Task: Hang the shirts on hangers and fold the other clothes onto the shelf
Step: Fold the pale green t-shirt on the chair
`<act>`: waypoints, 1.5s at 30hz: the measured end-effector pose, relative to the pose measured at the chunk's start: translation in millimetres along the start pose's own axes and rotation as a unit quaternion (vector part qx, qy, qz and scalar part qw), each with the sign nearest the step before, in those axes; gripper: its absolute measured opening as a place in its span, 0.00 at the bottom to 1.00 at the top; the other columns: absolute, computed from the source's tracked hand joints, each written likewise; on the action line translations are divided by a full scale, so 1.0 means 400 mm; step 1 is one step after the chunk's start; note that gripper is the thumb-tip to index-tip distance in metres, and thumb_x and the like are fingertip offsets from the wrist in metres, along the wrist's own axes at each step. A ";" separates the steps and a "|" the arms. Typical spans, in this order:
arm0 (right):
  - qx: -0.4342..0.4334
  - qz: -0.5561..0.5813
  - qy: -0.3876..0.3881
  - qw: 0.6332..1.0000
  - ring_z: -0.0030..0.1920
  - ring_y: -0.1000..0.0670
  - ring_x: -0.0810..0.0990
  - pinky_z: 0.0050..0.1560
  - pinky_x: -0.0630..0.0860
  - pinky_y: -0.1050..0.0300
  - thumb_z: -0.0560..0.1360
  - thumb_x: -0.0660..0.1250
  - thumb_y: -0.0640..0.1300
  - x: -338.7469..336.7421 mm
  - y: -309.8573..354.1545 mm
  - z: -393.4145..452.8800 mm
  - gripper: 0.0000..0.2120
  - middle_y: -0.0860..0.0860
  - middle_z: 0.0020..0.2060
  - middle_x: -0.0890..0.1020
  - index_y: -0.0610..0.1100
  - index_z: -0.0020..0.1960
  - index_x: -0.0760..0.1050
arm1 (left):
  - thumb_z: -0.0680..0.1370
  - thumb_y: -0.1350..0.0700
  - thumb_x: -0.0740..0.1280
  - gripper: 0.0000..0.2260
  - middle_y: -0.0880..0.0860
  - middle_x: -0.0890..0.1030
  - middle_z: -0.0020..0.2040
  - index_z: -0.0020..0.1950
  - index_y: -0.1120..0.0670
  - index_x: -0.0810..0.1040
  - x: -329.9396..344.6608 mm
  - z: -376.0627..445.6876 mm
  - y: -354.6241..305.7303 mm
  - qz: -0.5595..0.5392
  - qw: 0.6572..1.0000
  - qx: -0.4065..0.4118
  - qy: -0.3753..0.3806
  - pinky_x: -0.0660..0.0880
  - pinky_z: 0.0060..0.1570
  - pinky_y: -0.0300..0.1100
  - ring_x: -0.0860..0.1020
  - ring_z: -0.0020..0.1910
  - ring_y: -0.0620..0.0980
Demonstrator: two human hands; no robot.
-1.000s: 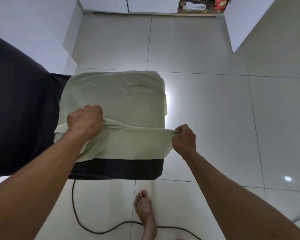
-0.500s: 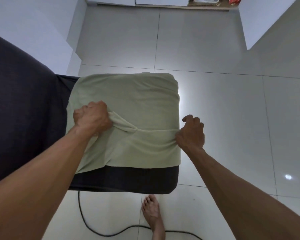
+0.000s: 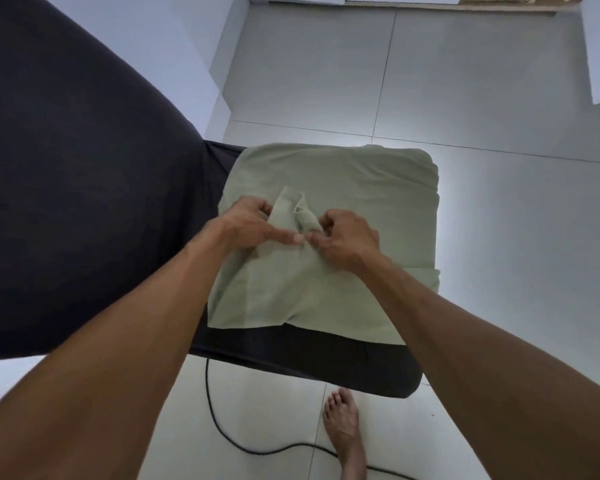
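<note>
Hands meet mid-seat: left hand (image 3: 248, 221) and right hand (image 3: 347, 237) both pinch the pale green garment (image 3: 343, 188), bunched between them.

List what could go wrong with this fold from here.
1. Both hands, left hand and right hand, pinch one bunched ridge at the middle of the green garment; lifting there may crease or undo the flat layers.
2. The garment's right edge overhangs the dark cushion; a tug could slide it onto the tiled floor.
3. A black cable lies beside the bare foot; stepping toward the shelf risks tripping.
</note>
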State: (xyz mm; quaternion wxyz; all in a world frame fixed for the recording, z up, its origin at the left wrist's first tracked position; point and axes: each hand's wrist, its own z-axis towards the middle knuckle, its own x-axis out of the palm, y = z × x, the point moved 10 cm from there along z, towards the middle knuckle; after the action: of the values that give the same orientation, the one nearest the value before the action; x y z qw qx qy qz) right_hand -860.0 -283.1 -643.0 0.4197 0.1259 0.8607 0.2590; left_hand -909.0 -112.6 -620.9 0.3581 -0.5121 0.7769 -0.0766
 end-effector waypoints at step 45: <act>0.006 -0.076 0.023 0.997 0.61 0.42 0.74 0.62 0.74 0.44 0.70 0.75 0.61 -0.026 -0.002 -0.047 0.34 0.44 0.62 0.75 0.44 0.67 0.68 | 0.68 0.66 0.78 0.19 0.59 0.83 0.52 0.55 0.58 0.77 -0.113 -0.147 0.300 0.236 0.960 -0.152 0.007 0.83 0.48 0.54 0.84 0.45 0.59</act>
State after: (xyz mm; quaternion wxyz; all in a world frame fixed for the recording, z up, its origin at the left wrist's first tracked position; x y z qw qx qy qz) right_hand -868.4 -294.6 -626.7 0.4179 0.0563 0.8786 0.2241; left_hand -1025.4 -33.1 -614.6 0.2780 -0.3625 0.8807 0.1253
